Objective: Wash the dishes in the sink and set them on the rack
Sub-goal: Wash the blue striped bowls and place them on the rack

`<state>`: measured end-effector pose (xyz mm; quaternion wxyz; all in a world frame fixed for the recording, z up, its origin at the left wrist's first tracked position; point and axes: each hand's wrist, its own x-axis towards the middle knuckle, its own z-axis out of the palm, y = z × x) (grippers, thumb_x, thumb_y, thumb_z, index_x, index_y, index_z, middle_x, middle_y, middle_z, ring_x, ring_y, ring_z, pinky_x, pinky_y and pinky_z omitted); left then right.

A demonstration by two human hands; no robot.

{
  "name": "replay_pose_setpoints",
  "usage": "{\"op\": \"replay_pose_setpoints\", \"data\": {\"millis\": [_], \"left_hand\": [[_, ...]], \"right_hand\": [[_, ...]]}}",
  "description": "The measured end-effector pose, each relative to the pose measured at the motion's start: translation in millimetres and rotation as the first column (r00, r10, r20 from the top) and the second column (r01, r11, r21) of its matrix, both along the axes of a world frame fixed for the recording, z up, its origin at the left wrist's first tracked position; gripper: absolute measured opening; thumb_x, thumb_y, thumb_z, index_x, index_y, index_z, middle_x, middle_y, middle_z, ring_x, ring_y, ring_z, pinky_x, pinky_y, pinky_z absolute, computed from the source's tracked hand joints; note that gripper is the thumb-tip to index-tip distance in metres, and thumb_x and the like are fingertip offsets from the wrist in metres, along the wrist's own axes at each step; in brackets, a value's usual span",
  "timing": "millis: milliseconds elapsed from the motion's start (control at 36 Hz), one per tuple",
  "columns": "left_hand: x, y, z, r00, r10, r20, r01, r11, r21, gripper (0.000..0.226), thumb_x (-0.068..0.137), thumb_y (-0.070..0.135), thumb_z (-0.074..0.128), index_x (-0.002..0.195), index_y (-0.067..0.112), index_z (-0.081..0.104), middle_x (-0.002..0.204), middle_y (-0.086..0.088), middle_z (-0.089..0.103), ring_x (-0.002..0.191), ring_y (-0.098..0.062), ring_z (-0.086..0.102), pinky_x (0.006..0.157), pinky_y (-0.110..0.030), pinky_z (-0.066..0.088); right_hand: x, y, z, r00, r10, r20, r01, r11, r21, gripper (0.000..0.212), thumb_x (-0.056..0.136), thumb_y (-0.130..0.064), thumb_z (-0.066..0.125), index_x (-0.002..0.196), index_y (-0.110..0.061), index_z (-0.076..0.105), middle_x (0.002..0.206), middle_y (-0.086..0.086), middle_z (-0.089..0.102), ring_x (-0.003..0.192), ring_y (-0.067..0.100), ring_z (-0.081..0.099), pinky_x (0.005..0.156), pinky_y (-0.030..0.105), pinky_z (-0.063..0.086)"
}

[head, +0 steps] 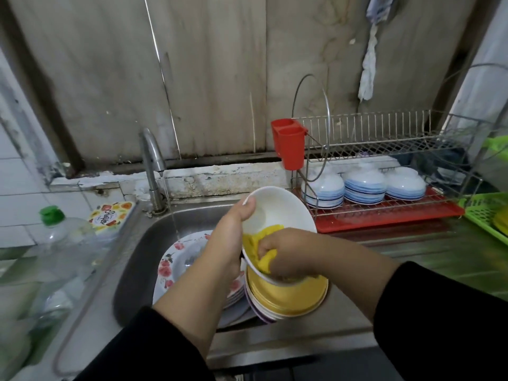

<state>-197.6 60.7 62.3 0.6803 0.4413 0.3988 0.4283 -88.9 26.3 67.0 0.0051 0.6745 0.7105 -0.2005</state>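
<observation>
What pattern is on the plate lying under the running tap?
White with red-pink flowers around its rim; the plate shows in the head view, the only one.

Only print in view: cursive word on round white label of flowered box (111, 218), left of tap at sink's back corner. Reads approx. "Sunlite"; blurred, can't confirm. Clear bottle w/ green cap (59, 237): no legible label.
</observation>
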Motion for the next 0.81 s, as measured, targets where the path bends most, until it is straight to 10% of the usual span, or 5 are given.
{"op": "replay_pose_setpoints", "data": {"millis": [83,306,444,611,806], "left_hand": [[-1.2,-2.8,0.7,1.000,-0.008,0.026,0.007,0.999,0.047,0.036,0.097,0.034,0.045,0.128,0.018,0.057,0.116,-0.012,0.067,0.106,-0.030,0.063,0.092,-0.042,0.050],[-18.2,-0.8,15.8,0.989,-0.082,0.126,0.080,0.997,0.018,0.044,0.093,0.042,0.048,0.112,0.007,0.065,0.099,-0.014,0.071,0.094,-0.031,0.067,0.093,-0.044,0.050],[-18.0,-7.4,9.6,0.997,-0.024,0.077,0.016,0.994,0.110,0.037,0.095,0.043,0.045,0.127,0.027,0.056,0.108,-0.003,0.071,0.096,-0.023,0.067,0.082,-0.037,0.053],[-28.4,-7.9,12.4,0.985,-0.078,0.155,0.080,0.997,-0.004,0.051,0.093,0.049,0.043,0.114,0.008,0.066,0.106,-0.015,0.071,0.102,-0.031,0.066,0.097,-0.046,0.047],[-45.6,3.7,16.7,0.988,0.063,0.143,-0.073,0.995,0.063,0.044,0.094,0.047,0.045,0.119,0.015,0.061,0.087,-0.007,0.073,0.075,-0.025,0.069,0.073,-0.039,0.052]], "right_hand": [[4.5,8.0,3.2,0.953,-0.033,0.300,-0.031,0.978,0.208,0.037,0.093,-0.017,0.047,0.129,-0.013,0.046,0.129,0.010,0.045,0.118,0.027,0.044,0.088,0.029,0.037],[-19.5,-3.6,22.2,0.913,0.100,-0.395,0.028,0.952,0.306,0.020,0.088,-0.007,0.049,0.104,-0.017,0.056,0.097,0.003,0.049,0.088,0.018,0.046,0.070,0.026,0.037],[-8.2,-5.8,23.2,0.927,-0.012,0.375,-0.065,0.979,0.194,0.036,0.092,-0.018,0.047,0.127,-0.009,0.044,0.125,0.011,0.044,0.111,0.025,0.046,0.085,0.032,0.041],[-27.8,0.0,27.1,0.933,0.059,-0.355,0.058,0.948,0.312,0.030,0.093,-0.011,0.044,0.123,-0.011,0.045,0.114,0.006,0.047,0.103,0.019,0.046,0.080,0.027,0.038],[-14.4,-11.1,52.8,0.713,0.375,0.593,-0.353,0.922,-0.158,0.063,0.090,-0.035,0.049,0.147,-0.023,0.025,0.154,0.007,0.009,0.133,0.033,0.020,0.105,0.048,0.035]]}}
